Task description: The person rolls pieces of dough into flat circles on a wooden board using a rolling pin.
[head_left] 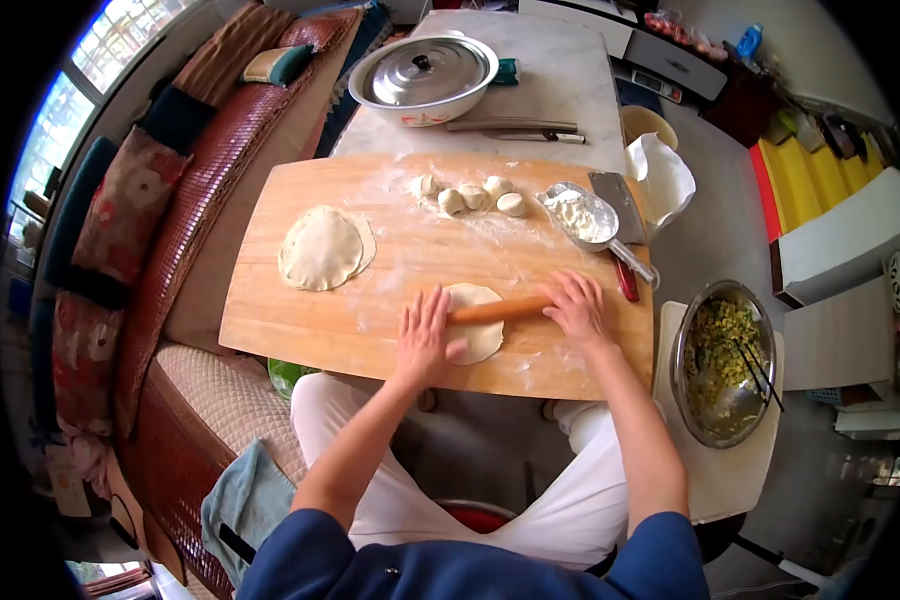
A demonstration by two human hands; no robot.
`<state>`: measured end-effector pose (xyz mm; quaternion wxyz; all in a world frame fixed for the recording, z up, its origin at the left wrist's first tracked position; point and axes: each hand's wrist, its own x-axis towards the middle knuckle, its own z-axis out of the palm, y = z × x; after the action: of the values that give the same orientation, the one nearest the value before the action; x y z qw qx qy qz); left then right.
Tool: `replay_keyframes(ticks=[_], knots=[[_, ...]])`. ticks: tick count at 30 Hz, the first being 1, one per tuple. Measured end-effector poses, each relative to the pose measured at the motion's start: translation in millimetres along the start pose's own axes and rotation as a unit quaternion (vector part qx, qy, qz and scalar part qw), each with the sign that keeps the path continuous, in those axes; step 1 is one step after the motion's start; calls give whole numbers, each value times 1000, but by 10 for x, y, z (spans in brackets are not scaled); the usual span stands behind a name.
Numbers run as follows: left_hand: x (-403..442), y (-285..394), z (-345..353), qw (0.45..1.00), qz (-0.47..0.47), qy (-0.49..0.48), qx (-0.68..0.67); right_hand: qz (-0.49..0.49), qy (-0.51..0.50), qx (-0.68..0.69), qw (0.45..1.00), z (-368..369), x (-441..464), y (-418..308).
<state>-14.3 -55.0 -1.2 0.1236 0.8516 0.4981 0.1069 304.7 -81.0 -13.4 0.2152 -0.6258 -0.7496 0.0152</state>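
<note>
A wooden rolling pin (510, 309) lies across a round sheet of dough (478, 345) near the board's front edge. My left hand (425, 335) covers the pin's left end, fingers stretched forward and thumb out over the dough. Over the right end curl the fingers of my right hand (574, 305). To the left rests a stack of rolled dough rounds (321, 249). Several small dough balls (475, 198) sit in loose flour farther back. A metal scoop of flour (583, 215) lies beside them, next to a dough scraper or cleaver with a red handle (626, 279).
The floured wooden board (270, 310) rests on a table. Behind it stand a lidded basin (425, 75) and a knife (535, 133). At the right are a white flour bag (660, 180) and a metal bowl of chopped filling (725, 340) with chopsticks. A sofa (185, 240) is left.
</note>
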Motion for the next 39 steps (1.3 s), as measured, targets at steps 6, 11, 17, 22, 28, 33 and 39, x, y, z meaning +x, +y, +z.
replay_keyframes(ticks=[6, 11, 17, 22, 28, 33, 39], knots=[[856, -222, 4, 995, -95, 38, 1, 20, 12, -2, 1000, 159, 334, 46], [631, -31, 116, 990, -119, 80, 12, 82, -60, 4, 995, 18, 85, -91], [373, 493, 273, 996, -88, 30, 0, 218, 110, 141, 959, 24, -251, 41], [405, 292, 18, 972, 225, -65, 13, 253, 52, 122, 958, -313, -458, 183], [-170, -11, -260, 987, 158, 6, -1, 85, -13, 116, 990, -374, -657, 90], [-169, 24, -98, 997, 75, -1, -26, 55, -19, 36, 998, -237, -153, -52], [530, -110, 49, 999, -7, 46, 24, 44, 28, 0, 999, 101, 263, 154]])
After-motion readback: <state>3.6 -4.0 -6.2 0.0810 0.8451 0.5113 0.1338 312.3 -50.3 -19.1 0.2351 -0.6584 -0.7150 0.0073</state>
